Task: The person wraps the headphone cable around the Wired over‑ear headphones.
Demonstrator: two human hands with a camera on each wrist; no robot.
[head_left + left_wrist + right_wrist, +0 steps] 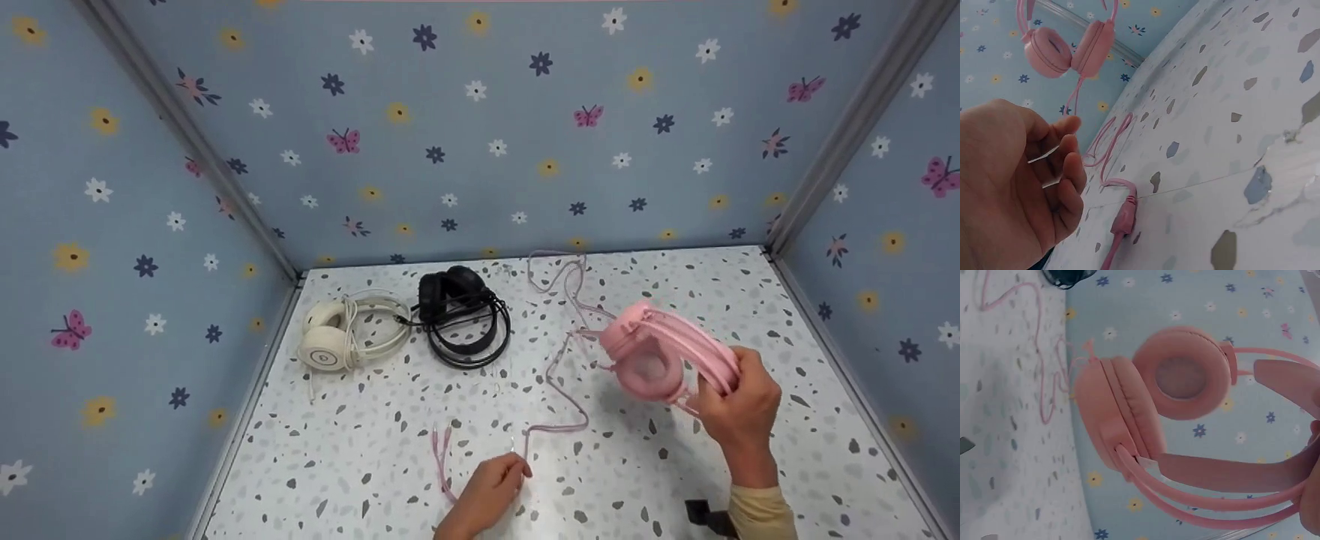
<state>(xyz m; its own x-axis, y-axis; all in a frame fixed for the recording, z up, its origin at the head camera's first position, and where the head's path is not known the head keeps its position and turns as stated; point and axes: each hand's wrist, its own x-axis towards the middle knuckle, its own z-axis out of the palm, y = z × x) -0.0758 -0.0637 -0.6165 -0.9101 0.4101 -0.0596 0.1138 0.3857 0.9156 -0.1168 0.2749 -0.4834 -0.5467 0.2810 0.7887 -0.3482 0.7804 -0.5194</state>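
My right hand (742, 401) grips the headband of the pink headphones (649, 367) and holds them tilted above the right side of the table. Both round ear cups show in the right wrist view, with the headband's bands running to the fingers (1311, 500). A thin pink cable (559, 382) trails from the ear cups over the tabletop. Near the front, my left hand (491, 487) is beside this cable, its fingers loosely bent and holding nothing. Past its fingertips, the left wrist view shows the cable's pink splitter (1124, 216) on the table. Two plug ends (441, 439) lie left of that hand.
White headphones (326, 349) with their cord wound round them lie at the back left. Black headphones (465, 319) lie next to them. Patterned panels (480, 150) wall the speckled table (360, 480) at the back and sides. A small black object (697, 512) is near the right sleeve.
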